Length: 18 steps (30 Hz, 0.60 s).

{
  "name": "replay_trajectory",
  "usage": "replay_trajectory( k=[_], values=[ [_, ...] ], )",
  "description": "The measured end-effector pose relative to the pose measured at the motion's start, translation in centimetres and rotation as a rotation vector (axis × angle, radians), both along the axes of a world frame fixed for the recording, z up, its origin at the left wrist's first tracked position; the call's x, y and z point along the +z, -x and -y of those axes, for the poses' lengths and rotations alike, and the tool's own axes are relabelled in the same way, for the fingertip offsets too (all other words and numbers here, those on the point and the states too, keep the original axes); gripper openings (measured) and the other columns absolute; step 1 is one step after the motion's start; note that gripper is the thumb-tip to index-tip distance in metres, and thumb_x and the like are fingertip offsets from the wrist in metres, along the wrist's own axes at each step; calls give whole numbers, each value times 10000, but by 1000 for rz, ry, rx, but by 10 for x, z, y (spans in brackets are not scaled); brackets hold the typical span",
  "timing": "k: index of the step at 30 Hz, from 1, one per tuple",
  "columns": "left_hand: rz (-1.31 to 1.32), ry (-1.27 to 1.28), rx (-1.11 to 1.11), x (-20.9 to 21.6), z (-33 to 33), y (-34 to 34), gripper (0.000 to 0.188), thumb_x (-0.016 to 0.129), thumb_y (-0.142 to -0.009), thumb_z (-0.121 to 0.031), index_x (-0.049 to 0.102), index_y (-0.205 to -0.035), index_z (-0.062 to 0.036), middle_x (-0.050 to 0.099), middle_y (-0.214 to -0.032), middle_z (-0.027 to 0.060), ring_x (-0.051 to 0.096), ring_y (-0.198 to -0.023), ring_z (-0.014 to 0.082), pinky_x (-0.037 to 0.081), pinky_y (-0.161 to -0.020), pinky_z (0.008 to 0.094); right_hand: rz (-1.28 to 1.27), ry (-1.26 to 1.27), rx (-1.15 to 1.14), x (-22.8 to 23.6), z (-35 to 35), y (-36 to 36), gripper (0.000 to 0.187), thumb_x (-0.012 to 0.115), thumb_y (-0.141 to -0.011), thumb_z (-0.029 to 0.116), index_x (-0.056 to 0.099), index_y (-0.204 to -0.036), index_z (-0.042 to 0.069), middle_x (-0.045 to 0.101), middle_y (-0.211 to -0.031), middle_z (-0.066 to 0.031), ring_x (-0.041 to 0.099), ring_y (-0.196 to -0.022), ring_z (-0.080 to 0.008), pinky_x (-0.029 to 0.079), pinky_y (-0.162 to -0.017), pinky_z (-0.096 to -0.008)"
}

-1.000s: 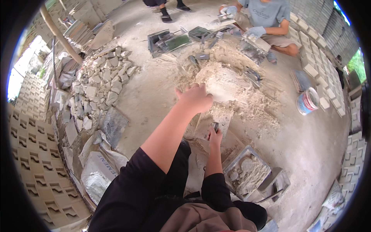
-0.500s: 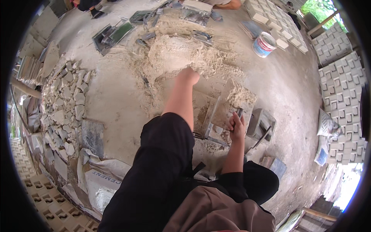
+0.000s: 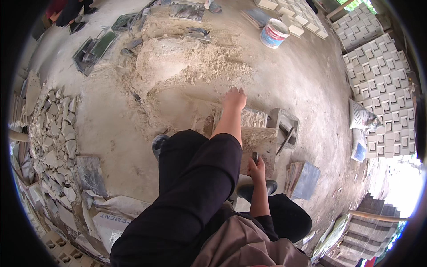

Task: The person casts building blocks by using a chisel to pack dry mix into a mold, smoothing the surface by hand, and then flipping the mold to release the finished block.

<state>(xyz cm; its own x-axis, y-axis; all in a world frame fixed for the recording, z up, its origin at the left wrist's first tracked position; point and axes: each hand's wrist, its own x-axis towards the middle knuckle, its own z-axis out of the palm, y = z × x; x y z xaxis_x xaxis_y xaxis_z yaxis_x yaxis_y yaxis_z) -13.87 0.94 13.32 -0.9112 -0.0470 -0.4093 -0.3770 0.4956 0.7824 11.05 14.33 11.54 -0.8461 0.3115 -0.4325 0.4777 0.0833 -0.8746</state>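
Note:
My right hand [image 3: 256, 170] is closed around the dark handle of a square, mortar-smeared plate trowel [image 3: 263, 141], held low in front of my foot. Just beyond the trowel lies a rectangular mould [image 3: 217, 119] with rough pale mortar [image 3: 253, 117] in it. My left hand [image 3: 235, 99] is stretched forward over the mould's far side, back of the hand up. Its fingers bend downward and their tips are hidden. Farther off spreads a heap of crumbly, sand-coloured mortar [image 3: 164, 60].
A hollow grey block [image 3: 284, 127] with a bar leaning in it stands right of the mould, near stacked flat plates [image 3: 304, 180]. A bucket [image 3: 274, 33] stands far right. Broken pieces [image 3: 55, 138] lie left, and patterned blocks [image 3: 378, 98] are stacked right. Another person's legs [image 3: 73, 15] show far left.
The trowel, heaped with mortar before, has come down toward me and now carries little. My left hand has left the heap's edge for the mould. The whole view has shifted.

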Motion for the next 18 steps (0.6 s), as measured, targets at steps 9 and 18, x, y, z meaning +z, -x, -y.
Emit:
replay_trajectory(
  k=[9, 18],
  values=[
    [-233, -207, 208, -67, -5, -48, 474, 303, -914, -341, 514, -1119, 30, 532, -1130, 217, 478, -1074, 363, 366, -921, 429, -23, -690, 271, -6, 8, 18, 290, 554, -795, 257, 495, -915, 0, 566, -735, -268, 568, -733, -421, 445, -626, -452],
    [-652, 331, -393, -118, -9, -108, 499, 342, -901, -353, 367, -1296, -49, 306, -1373, 155, 244, -1293, 291, 201, -1051, 406, -272, -508, 30, 33, -44, 31, 205, 592, -816, 190, 507, -811, 4, 517, -600, -32, 471, -460, -144, 412, -452, -315]
  ],
)
